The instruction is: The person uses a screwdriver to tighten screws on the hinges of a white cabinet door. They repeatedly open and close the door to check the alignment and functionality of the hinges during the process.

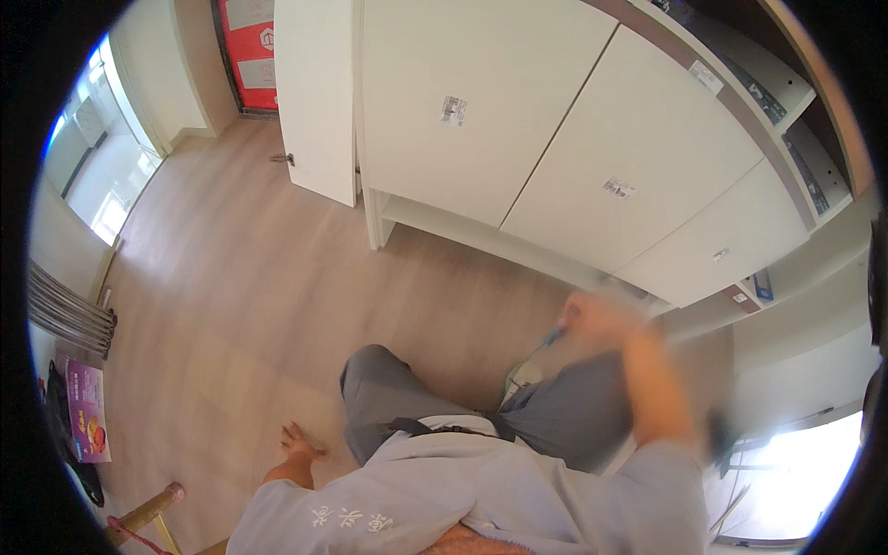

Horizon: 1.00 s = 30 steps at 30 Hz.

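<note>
My left hand (299, 441) rests on the wood-look floor (231, 305) beside my left knee, fingers spread and holding nothing. Raised over my right leg, my right hand (597, 319) is smeared by motion, its fingers curled round a thin tool with a blue handle (555, 335). A narrow shaft seems to run from that handle down to the left; blur hides its exact kind. Below it, between my legs, lies a pale object (524, 376) that I cannot make out. In front stands a long white cabinet (462, 166) with flat doors.
At the cabinet's left end a white door (316, 102) hangs open. Metal tubes (69, 310) and a purple box (88, 412) stand along the left wall. A brass-coloured post (153, 509) is near my left arm. Open shelves (805, 166) curve round at the right.
</note>
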Available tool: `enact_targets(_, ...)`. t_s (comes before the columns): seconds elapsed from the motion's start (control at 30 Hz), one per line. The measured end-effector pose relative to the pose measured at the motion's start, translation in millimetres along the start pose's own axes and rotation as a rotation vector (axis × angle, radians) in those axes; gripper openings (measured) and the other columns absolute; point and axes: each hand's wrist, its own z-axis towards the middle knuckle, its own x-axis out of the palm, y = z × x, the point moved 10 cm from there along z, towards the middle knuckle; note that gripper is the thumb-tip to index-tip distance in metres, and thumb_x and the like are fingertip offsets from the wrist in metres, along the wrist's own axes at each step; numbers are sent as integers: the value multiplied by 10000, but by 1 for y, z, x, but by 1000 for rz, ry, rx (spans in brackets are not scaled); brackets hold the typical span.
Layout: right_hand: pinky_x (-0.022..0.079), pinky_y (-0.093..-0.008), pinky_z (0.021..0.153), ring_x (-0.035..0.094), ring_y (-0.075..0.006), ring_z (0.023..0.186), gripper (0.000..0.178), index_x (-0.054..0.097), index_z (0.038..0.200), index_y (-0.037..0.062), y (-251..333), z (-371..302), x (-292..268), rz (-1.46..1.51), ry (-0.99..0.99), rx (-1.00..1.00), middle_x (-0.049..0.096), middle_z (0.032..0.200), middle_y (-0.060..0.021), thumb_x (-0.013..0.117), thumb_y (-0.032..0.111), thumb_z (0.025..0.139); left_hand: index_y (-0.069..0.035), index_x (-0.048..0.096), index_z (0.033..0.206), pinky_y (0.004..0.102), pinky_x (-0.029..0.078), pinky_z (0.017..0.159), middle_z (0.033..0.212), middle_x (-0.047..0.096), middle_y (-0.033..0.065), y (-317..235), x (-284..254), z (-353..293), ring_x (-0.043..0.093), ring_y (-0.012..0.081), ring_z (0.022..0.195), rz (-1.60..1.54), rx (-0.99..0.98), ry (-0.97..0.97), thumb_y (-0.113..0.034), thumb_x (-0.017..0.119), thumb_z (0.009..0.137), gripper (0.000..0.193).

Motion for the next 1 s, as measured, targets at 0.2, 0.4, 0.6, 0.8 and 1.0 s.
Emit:
enact_targets(0.2,518,-443,806,675,-348,927,456,678,1118,41,22,18,-6,-122,4,42,711,984,-193,673,473,970,-112,-247,1608,565,54,1278,1703,-217,186,-42,-20,-42,-164,411,1573,150,-57,12,-648,963,493,1730)
enact_targets(0.4,516,-438,803,677,-347,921,450,678,1114,36,-7,56,30,-118,36,-7,714,974,-200,689,459,961,5,-270,1569,657,-9,1236,1693,-197,244,-32,-31,-41,-216,428,1555,90,-37,52,-719,909,524,1734)
enact_targets(0.6,516,-432,775,676,-324,882,418,688,1067,31,-24,58,33,-66,62,69,712,923,-199,709,433,954,19,-267,1566,653,-21,1236,1686,-227,243,-35,-39,-52,-230,438,1548,-13,-101,83,-680,934,513,1743)
enact_targets(0.8,571,-412,759,701,-243,833,338,705,1048,21,32,51,14,-58,60,171,723,921,-123,674,351,981,-3,-260,1576,662,-43,1230,1689,-234,223,-35,-28,-49,-244,425,1547,100,-21,99,-651,953,502,1745)
enact_targets(1.0,459,-356,550,552,-159,594,399,650,1050,22,22,53,25,55,97,177,617,722,-70,705,411,975,-71,-268,1592,696,4,1218,1689,-262,192,-32,-41,-54,-257,430,1542,22,-73,52,-676,945,499,1741)
